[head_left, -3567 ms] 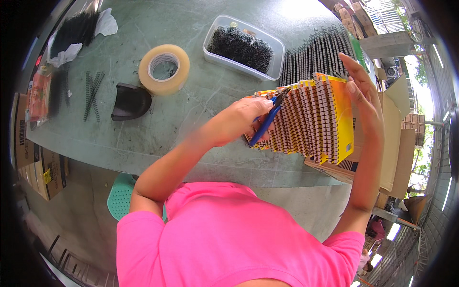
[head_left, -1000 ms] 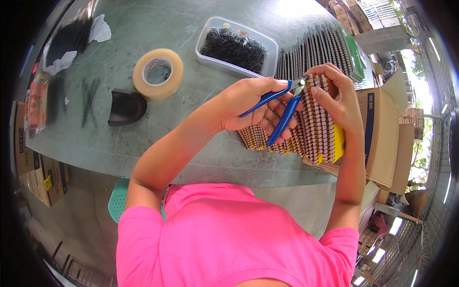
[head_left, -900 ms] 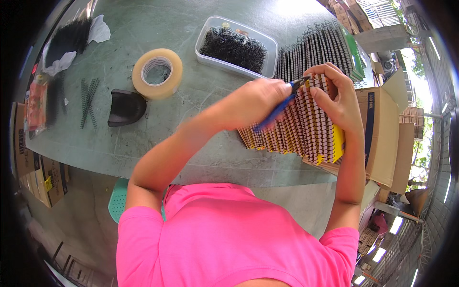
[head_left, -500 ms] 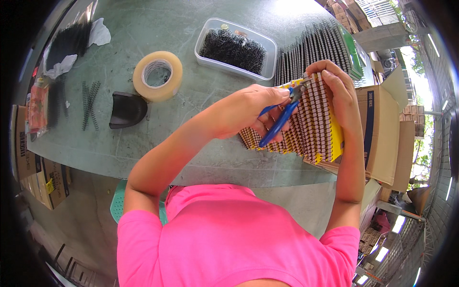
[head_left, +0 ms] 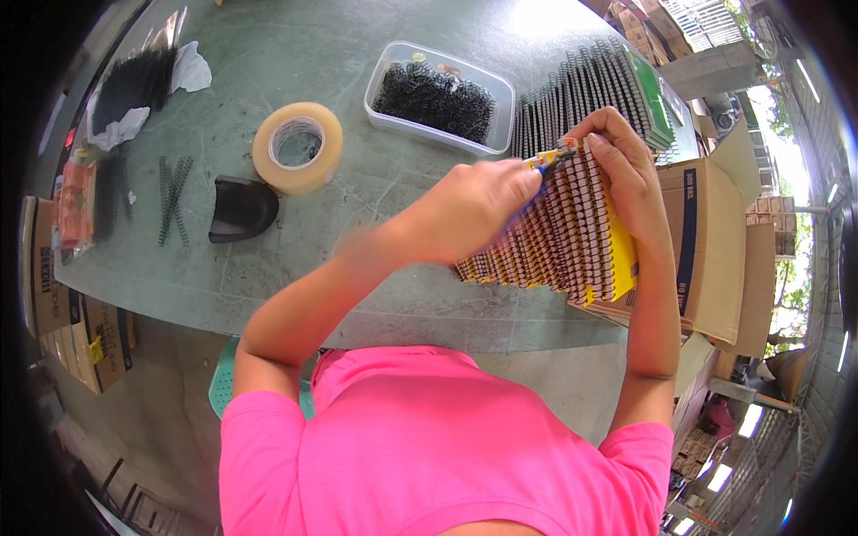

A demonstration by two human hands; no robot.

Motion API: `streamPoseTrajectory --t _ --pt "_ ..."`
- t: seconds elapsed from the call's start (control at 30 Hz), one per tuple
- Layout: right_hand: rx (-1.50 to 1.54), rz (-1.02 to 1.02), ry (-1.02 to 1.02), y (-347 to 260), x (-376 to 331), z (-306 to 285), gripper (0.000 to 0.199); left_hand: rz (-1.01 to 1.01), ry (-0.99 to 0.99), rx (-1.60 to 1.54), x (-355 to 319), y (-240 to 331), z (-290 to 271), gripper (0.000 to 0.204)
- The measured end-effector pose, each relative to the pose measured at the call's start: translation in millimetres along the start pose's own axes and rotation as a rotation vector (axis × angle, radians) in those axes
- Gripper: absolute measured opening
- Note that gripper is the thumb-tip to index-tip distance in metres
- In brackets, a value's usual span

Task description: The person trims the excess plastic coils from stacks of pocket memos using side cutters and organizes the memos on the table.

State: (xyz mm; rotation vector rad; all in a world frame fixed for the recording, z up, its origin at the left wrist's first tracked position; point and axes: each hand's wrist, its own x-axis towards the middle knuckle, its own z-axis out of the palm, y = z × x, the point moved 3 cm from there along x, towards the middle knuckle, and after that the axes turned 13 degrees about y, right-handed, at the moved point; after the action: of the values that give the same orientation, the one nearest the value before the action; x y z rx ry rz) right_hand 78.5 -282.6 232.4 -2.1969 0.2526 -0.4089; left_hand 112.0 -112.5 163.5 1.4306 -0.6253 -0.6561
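Observation:
My left hand (head_left: pixel 469 210) is closed around blue-handled pliers (head_left: pixel 547 165), whose tip meets the top corner of a fanned stack of yellow spiral-bound notebooks (head_left: pixel 559 246). The stack stands on edge at the near right rim of the green table (head_left: pixel 357 54). My right hand (head_left: pixel 626 170) grips the stack's top right end, with its fingers curled over the wire binding beside the pliers' tip. My left forearm is blurred.
Behind the stack stand a row of black-coiled notebooks (head_left: pixel 590 89) and a clear tray of black wire coils (head_left: pixel 438 96). A tape roll (head_left: pixel 298 147), a black curved piece (head_left: pixel 241 207) and loose coils (head_left: pixel 172 188) lie to the left. Cardboard boxes (head_left: pixel 706 241) stand to the right.
The pliers' handles, spread a second ago, have closed. My left hand has moved up to the stack's top corner. My right hand has stayed on the stack, which has shifted slightly.

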Motion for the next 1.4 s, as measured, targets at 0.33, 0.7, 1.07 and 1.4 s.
streamPoseTrajectory --t 0.33,0.7,1.07,1.4 --pt "-0.063 -0.107 0.024 3.2 4.3 -1.1 0.021 -0.308 -0.155 -0.445 -4.1 2.0 -7.5 0.046" --pt "-0.223 -0.174 -0.009 -6.5 0.1 -0.5 0.019 -0.516 -0.372 -0.814 -7.4 2.8 3.3 0.056" --pt "-0.240 -0.198 -0.081 -14.7 2.3 -0.4 0.019 0.414 0.292 0.586 -15.1 19.1 6.0 0.033" --pt "-0.087 -0.417 0.069 -23.9 5.5 -19.2 0.014 0.187 0.235 1.097 -127.3 -122.8 -16.3 0.046"
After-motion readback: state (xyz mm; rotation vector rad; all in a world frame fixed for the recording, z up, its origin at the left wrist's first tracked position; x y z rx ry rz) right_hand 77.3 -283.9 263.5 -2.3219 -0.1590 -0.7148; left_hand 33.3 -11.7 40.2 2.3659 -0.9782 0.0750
